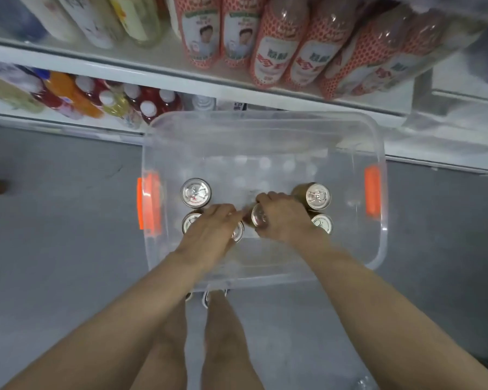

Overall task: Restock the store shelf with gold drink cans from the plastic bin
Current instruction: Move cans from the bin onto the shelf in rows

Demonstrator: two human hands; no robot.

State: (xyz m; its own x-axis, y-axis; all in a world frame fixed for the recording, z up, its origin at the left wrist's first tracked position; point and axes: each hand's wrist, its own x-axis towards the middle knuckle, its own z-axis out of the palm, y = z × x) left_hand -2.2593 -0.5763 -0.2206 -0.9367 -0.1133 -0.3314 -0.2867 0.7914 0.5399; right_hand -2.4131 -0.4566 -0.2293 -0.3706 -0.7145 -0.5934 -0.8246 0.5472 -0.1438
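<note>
Right hand (282,218) seemingly grips a can (258,215)

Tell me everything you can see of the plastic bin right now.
The plastic bin is a clear, rounded-corner rectangular tub, lid off, sitting on the grey floor against the shelf front. An orange latch handle shows on each short side. Inside stand gold drink cans with silver tops, six visible, grouped near the person's side; the far half looks bare. The left hand and right hand reach in, the right gripping a tilted can.
</note>
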